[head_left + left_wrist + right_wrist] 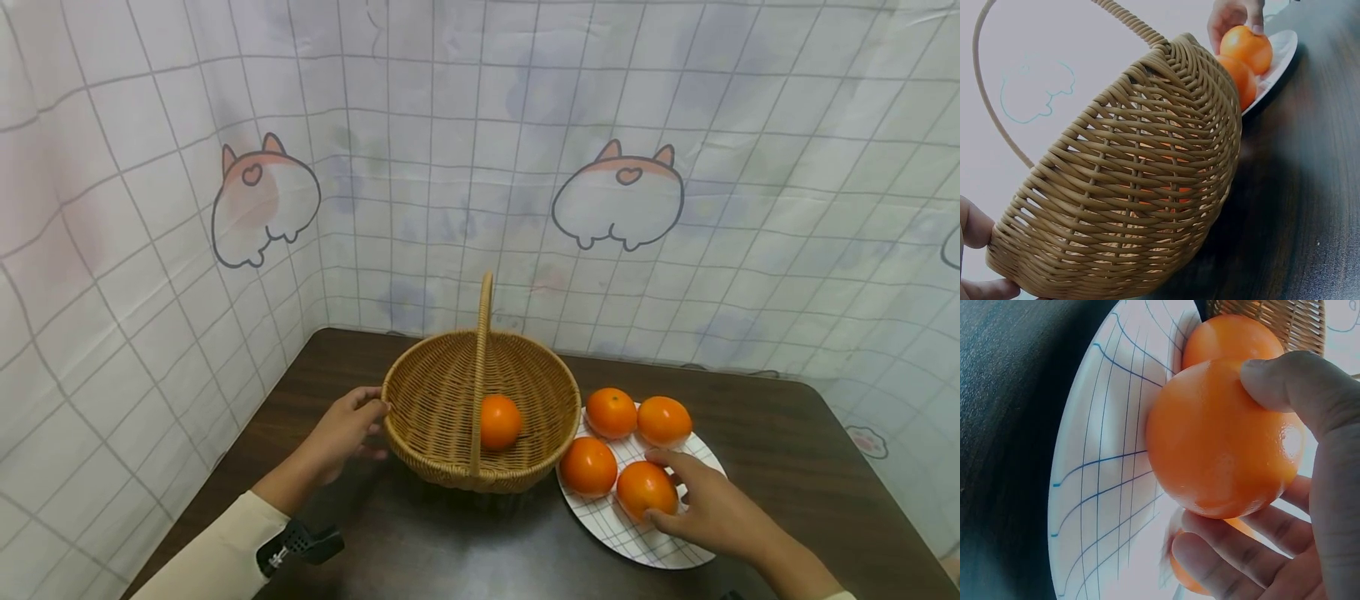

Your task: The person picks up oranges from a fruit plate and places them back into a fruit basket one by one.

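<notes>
Our right hand (pixel 712 508) curls thumb and fingers around the nearest orange (pixel 647 490) on the checked plate (pixel 660 546). Our left hand (pixel 347 429) grips the wicker basket (pixel 442 392) rim with curled fingers.

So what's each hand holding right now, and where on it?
Right hand grips the nearest orange round its sides on the plate; left hand holds the basket at its rim.

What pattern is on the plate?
White with a blue grid; the plate shows best in the right wrist view.
</notes>
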Available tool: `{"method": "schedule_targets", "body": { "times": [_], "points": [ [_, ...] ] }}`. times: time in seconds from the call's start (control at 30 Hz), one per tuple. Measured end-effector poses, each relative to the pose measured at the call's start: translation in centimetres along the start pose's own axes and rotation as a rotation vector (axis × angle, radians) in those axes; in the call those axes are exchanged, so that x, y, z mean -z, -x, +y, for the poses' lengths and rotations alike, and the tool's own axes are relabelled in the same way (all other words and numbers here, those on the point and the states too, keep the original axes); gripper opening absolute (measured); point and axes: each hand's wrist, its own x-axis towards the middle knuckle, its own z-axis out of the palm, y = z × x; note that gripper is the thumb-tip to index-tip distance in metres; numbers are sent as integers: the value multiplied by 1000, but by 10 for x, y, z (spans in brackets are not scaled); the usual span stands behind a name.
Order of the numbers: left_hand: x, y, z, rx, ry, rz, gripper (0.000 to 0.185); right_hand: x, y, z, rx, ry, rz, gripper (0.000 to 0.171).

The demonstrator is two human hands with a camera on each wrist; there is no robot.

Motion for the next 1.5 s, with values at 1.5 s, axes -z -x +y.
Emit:
{"method": "schedule_targets", "body": {
  "times": [1.5],
  "points": [
    [0,-3,-5,7,-4,6,54,47,-37,-29,62,9,107,77]
  ]
}}
